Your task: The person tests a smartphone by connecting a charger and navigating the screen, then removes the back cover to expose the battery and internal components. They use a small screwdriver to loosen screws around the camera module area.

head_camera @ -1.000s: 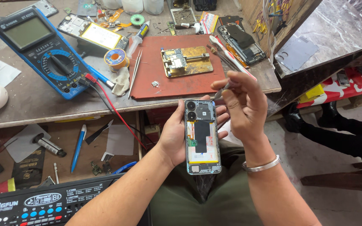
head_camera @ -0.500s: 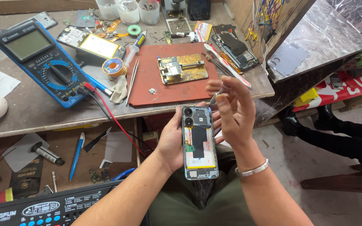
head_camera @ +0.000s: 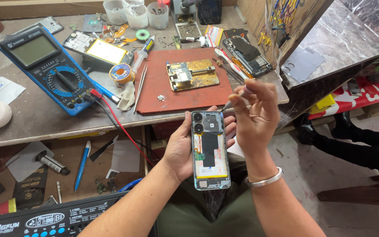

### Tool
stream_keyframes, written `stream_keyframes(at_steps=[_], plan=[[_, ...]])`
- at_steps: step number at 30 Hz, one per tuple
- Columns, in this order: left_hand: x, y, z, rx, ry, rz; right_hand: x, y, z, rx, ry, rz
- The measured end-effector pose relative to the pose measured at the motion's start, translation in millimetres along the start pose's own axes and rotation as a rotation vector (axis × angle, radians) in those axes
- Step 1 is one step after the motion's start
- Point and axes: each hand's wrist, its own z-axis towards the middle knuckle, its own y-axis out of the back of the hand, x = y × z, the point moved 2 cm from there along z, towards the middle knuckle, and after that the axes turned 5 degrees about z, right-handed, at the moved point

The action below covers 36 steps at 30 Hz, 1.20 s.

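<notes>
The left hand (head_camera: 181, 147) holds an opened phone (head_camera: 210, 150) from below, above the lap and just in front of the tabletop (head_camera: 44, 118) edge. The fingers wrap around its left side and the fingertips show at its right edge. The back cover is off, so the two camera lenses, the black shield and the white battery area are open to view. The right hand (head_camera: 256, 115) pinches a thin screwdriver (head_camera: 237, 97) between thumb and fingers, and the tip points down toward the upper right corner of the phone, near the camera block. I cannot tell if the tip already touches a screw.

To do this step well, the phone needs to lie flat and steady in the left palm, with the thumb off the exposed parts. The driver works best when it stands upright on the screw head, with light pressure and slow turns from the fingertips only, because such small heads strip easily. A tilted tip can slip and scratch the board or a lens.

On the tabletop behind there are a red mat (head_camera: 183, 83) with a board in a brass-coloured holder (head_camera: 192, 74), tweezers (head_camera: 139, 85), and a blue multimeter (head_camera: 44, 68). A loose screw would be safer on the mat than over the lap.
</notes>
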Motion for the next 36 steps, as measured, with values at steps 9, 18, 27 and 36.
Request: stream_keyframes(at_steps=[9, 18, 27, 36], plan=[[1, 3, 0, 0.025, 0.006, -0.036, 9, -4, 11, 0.031, 0.002, -0.049], [1, 1, 0, -0.009, -0.004, 0.010, 5, 3, 7, 0.013, -0.057, -0.006], [1, 2, 0, 0.019, -0.008, 0.003, -1, 6, 0, -0.023, -0.093, 0.050], [1, 3, 0, 0.019, -0.013, 0.006, 0, 11, 0, -0.057, -0.098, 0.009]])
